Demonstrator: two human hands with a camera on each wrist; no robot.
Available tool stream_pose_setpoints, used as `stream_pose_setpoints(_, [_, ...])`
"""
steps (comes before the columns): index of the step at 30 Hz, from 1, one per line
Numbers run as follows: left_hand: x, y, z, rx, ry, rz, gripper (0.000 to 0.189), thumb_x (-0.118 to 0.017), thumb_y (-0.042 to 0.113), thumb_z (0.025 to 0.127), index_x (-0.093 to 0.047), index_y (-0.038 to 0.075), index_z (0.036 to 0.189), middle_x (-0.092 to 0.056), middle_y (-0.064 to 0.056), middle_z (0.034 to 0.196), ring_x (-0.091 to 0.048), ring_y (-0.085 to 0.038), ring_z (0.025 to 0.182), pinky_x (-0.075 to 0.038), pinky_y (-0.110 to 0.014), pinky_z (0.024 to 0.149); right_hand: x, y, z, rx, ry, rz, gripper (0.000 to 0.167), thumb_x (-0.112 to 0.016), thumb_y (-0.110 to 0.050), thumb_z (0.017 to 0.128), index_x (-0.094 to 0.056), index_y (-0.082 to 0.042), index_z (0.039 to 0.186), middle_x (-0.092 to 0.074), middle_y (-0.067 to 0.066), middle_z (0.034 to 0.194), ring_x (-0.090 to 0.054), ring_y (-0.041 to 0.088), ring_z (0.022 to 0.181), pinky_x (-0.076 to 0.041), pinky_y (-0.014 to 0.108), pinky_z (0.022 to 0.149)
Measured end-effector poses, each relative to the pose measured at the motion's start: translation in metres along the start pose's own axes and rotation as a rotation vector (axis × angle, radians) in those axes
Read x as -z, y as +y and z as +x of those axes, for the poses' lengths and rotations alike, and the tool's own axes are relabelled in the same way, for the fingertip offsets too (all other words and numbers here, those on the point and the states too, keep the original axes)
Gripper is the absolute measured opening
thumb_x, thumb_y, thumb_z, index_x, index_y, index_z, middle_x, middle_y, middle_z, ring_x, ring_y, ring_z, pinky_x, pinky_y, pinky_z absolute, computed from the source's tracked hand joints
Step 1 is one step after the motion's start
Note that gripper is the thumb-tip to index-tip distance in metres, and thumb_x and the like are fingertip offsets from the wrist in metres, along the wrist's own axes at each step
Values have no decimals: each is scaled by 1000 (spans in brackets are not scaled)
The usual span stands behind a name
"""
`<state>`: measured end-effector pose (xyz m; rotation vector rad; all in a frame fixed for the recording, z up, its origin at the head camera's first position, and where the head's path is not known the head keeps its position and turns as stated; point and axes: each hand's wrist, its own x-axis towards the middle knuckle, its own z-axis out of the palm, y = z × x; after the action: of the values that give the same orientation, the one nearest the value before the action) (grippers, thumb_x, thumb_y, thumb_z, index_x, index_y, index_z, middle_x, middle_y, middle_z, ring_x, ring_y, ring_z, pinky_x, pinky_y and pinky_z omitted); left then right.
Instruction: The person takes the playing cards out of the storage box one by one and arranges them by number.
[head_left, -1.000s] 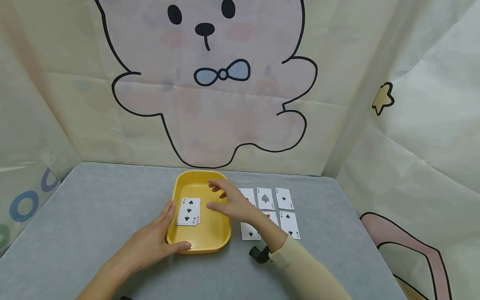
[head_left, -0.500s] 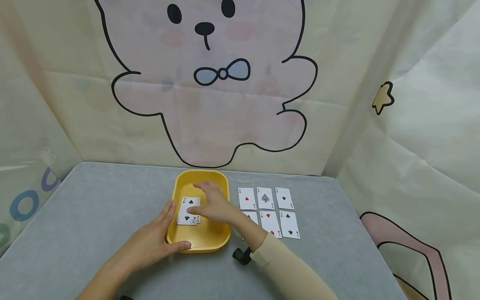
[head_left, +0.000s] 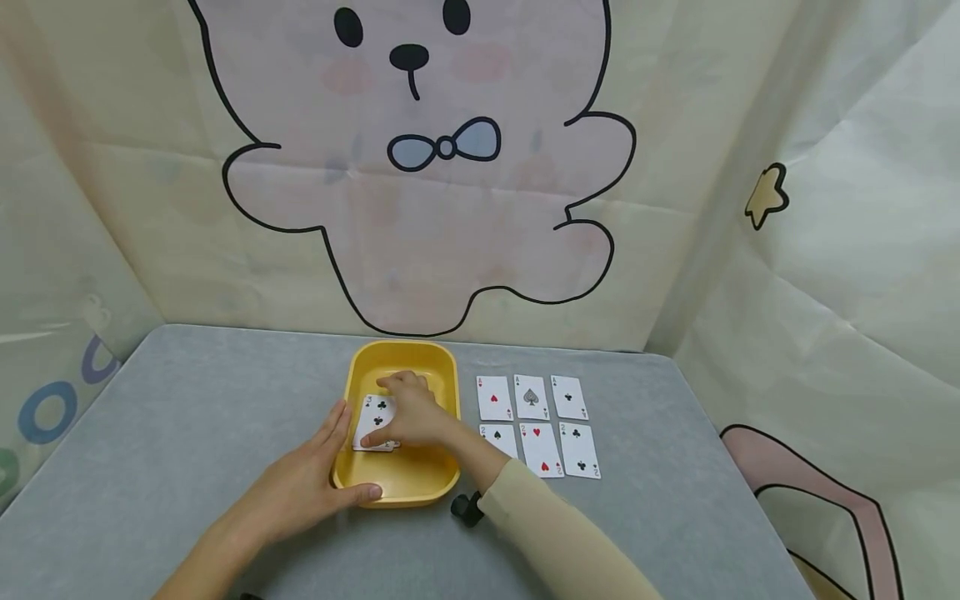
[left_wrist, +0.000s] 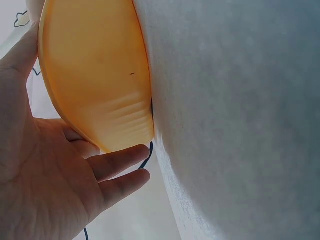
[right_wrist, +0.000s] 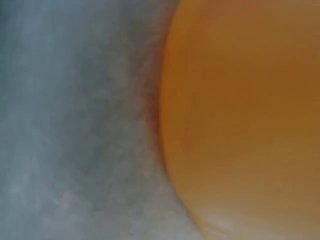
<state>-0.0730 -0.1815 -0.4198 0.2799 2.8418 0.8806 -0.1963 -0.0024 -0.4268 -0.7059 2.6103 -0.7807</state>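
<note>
Inside the yellow tray (head_left: 412, 487) lies a small pile of playing cards (head_left: 372, 417), a three of clubs face up on top. My right hand (head_left: 411, 412) reaches over the pile, its thumb low over the cards and its index finger stretched out beyond them. Whether the thumb presses on a card cannot be made out. My left hand (head_left: 307, 483) holds the tray's near left corner, thumb over the front rim. Fingers (left_wrist: 120, 162) lie along the tray's outer end in the left wrist view. Only the tray wall (right_wrist: 240, 120) and blurred cloth show in the right wrist view.
Right of the tray, playing cards lie in two rows: an ace of hearts (head_left: 493, 397), ace of spades (head_left: 531, 397) and ace of clubs (head_left: 569, 397) behind, twos of spades (head_left: 498, 435), hearts (head_left: 541, 450) and clubs (head_left: 579, 450) in front. Grey cloth (head_left: 660, 500) covers the table.
My right hand has moved left and down, from the tray's right side to over the card pile, uncovering the cards on the table. The left hand and tray have stayed put.
</note>
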Motion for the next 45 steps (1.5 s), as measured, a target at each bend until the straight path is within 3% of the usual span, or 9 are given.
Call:
stream_pose_setpoints(8, [1, 0, -1, -14, 19, 9, 123, -65, 81, 84, -17, 4, 167, -14, -16, 174, -52, -48, 136, -48, -64, 101, -4, 2, 9, 6, -48, -91, 99, -98, -45, 70, -55, -13, 152, -51, 4, 149, -44, 19, 126, -42, 30, 99])
stream_pose_setpoints(26, [1, 1, -2, -10, 16, -4, 124, -65, 80, 84, -15, 4, 168, -14, -17, 174, -49, -46, 140, -47, -62, 103, -8, 3, 10, 6, -93, -203, 95, -98, -43, 70, -56, -16, 151, -52, 2, 144, -43, 17, 120, -37, 34, 101])
stream_pose_setpoints(45, [-1, 0, -2, -9, 23, 7, 123, -65, 80, 85, -16, 5, 168, -15, -16, 174, -52, -47, 137, -49, -62, 101, -8, 5, 11, 6, -106, -179, 90, -96, -43, 74, -56, -17, 151, -53, 0, 143, -43, 16, 119, -38, 32, 101])
